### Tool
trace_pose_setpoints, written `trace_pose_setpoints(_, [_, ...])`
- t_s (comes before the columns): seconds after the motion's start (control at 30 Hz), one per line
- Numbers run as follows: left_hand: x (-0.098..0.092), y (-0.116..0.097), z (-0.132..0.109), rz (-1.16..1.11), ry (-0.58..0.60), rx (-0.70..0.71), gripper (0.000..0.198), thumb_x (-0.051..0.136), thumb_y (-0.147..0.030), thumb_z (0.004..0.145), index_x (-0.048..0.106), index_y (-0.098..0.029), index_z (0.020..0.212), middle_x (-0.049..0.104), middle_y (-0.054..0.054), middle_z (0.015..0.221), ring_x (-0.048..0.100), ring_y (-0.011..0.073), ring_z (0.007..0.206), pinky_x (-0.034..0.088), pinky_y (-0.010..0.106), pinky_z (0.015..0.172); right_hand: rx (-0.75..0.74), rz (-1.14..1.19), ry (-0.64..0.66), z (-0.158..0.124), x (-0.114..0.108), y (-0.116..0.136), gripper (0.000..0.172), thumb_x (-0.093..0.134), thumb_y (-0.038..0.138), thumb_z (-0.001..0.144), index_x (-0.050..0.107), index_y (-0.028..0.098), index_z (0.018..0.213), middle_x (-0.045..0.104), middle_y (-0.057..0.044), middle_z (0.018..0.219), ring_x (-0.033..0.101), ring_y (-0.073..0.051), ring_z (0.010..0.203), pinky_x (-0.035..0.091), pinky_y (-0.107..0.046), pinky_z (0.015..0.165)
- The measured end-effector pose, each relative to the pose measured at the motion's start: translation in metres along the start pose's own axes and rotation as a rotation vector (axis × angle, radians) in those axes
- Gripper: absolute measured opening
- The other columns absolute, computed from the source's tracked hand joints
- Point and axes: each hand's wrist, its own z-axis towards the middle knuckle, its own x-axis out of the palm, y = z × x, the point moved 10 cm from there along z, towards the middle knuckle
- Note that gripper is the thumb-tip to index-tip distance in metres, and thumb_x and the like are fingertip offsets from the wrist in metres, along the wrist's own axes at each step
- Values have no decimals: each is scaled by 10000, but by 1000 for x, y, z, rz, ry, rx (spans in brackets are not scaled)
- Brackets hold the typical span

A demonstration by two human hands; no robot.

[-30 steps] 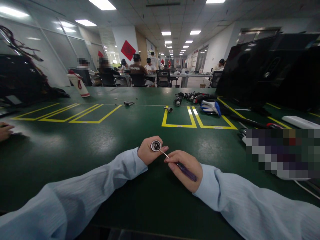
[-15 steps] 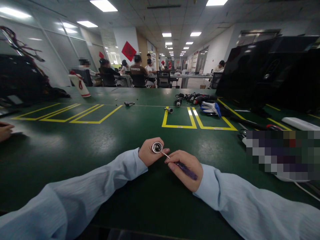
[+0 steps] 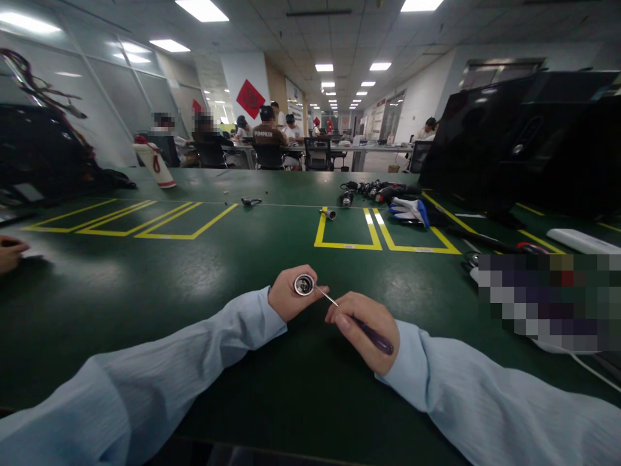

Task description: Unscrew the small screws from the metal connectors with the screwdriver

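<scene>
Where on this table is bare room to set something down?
Free: the table between the yellow boxes and the left hand, which holds the round part; the right hand holds the screwdriver. Crowded: far right, with gloves, tools, cables.

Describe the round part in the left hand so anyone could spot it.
On the green table, find the light-blue sleeves nearest the camera. The left hand pinches a silver ring-shaped part; unlike loose metal bits by the yellow lines, a purple-handled screwdriver points at it.

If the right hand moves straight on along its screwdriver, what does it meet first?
Probably the small round silver metal part in the left hand; the purple-handled screwdriver seems to touch its rim.
</scene>
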Motion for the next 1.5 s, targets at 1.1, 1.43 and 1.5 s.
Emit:
trace_pose_setpoints(1.1, [-41,81,36,568,32,1,781,589,-494,649,315,-103,1267,317,183,1316,299,291,1240,259,442,1027,-8,-608,-171,36,-32,-89,145,549,127,672,436,197,730,577,-81,861,528,-200,808,447,-327,735])
trace_pose_setpoints(1.43, [-151,182,73,833,-118,-438,668,492,-423,720,376,-14,1235,303,231,1320,270,319,1261,244,397,1033,157,-797,-100,59,-64,-168,125,545,101,632,480,179,704,538,-91,779,475,-230,722,413,-331,635])
trace_pose_setpoints(1.5, [-171,197,81,855,-157,-503,645,486,-405,728,381,-20,1235,296,232,1327,270,324,1261,257,403,1024,176,-821,-66,63,-63,-176,152,542,76,607,484,177,705,537,-95,789,468,-230,724,408,-331,645])
